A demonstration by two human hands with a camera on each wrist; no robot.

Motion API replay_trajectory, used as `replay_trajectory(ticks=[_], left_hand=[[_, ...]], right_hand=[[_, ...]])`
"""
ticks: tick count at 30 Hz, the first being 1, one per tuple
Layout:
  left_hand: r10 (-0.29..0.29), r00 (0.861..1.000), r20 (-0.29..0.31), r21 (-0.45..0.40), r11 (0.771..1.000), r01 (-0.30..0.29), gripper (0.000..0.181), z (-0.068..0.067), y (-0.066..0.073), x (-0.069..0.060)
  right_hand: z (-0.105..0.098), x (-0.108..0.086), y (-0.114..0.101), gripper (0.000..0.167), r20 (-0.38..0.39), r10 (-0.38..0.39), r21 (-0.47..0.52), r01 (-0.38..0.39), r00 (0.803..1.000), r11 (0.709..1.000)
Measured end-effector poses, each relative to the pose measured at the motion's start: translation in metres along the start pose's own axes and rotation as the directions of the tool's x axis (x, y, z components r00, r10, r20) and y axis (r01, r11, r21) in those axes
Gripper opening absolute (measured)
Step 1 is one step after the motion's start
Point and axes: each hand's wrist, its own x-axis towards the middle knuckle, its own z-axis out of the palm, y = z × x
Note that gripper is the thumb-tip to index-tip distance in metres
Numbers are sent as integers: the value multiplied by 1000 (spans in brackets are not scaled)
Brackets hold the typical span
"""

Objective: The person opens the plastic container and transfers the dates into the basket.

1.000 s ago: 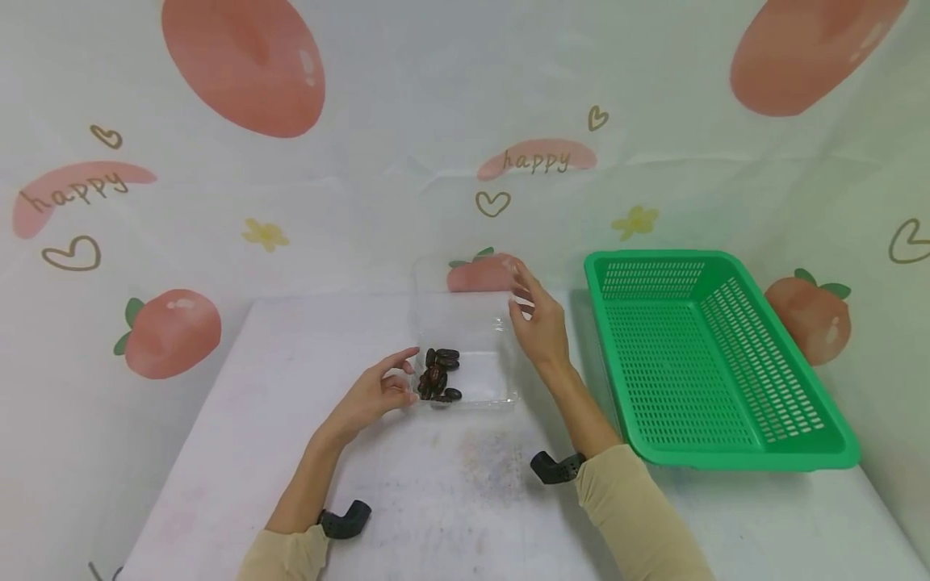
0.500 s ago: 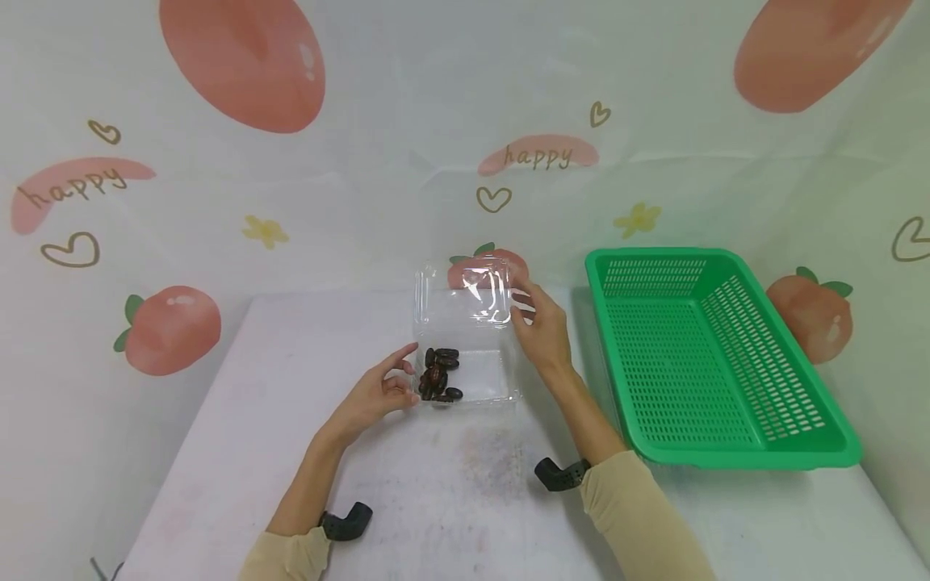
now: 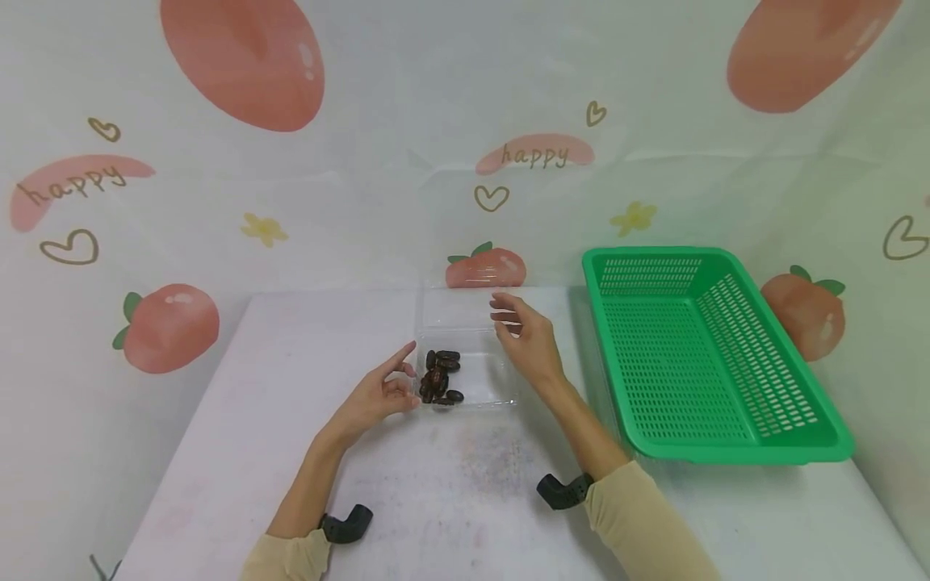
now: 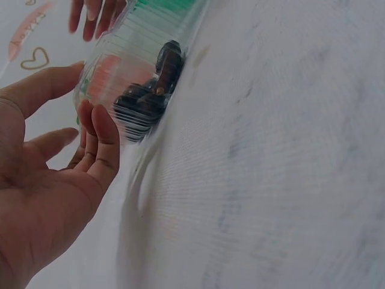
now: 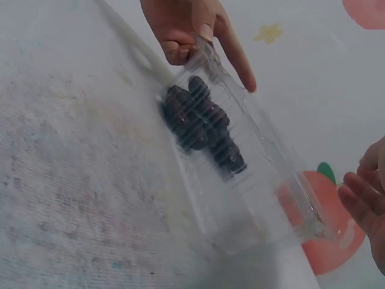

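Left hand [image 3: 374, 397]: fingers spread, touching the left wall of clear box [image 3: 481, 379] on table [image 3: 283, 403]; dark dates [image 3: 437, 378] inside. Right hand [image 3: 529, 337]: loosely bent, beside opened lid [image 3: 456, 310]. Step, apparently: lid opening; next calls for steadying the box.

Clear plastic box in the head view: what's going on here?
A person's left grip is at the left side of a clear plastic box on the white table. Dark, oval pieces lie gathered in its left half. The lid is open, and the right grip is beside it; whether they touch is unclear. A green basket stands to the right.
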Motion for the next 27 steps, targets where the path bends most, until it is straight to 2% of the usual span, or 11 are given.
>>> replay_trajectory(ticks=[6,15,20,27], left_hand=[[-3,1000,-14,-2,1000,3,93,1,1,-2],[-7,1000,-9,-7,1000,7,92,6,0,-2],[-15,1000,-20,-1,1000,15,91,6,-1,-2],[-14,1000,-21,4,1000,14,89,7,0,-3]], right_hand=[[10,-8,-7,43,93,45,39,-49,995,998],[22,-16,-13,37,208,138,61,-154,968,986],[28,-18,-12,33,249,166,18,-176,954,984],[36,-20,-14,28,267,266,-61,-259,926,964]])
